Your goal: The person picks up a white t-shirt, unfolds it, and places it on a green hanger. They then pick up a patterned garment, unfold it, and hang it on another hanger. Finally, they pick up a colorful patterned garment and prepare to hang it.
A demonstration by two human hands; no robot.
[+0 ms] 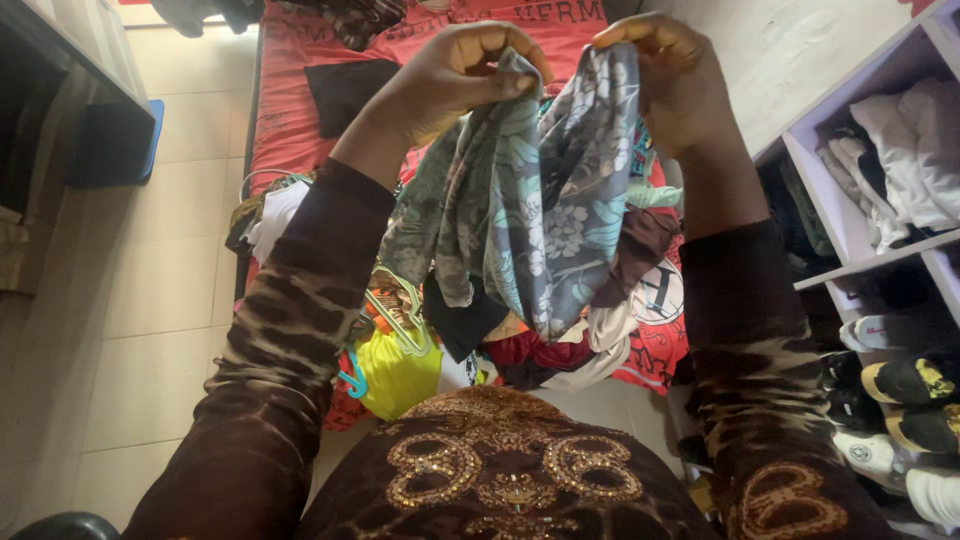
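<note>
Gripping a floral cloth [540,190], both hands' fingers [480,70], above perhaps a red mattress [290,110].

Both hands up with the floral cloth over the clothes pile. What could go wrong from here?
1. The left hand and right hand pinch the floral garment only at its top edge, so a corner may slip.
2. Its hanging hem sits close to the green hangers and could snag.
3. If dropped, it lands in the clothes pile and may tangle there.

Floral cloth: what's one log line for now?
left hand: pinching floral cloth | right hand: pinching it | below: clothes pile on bed
</note>
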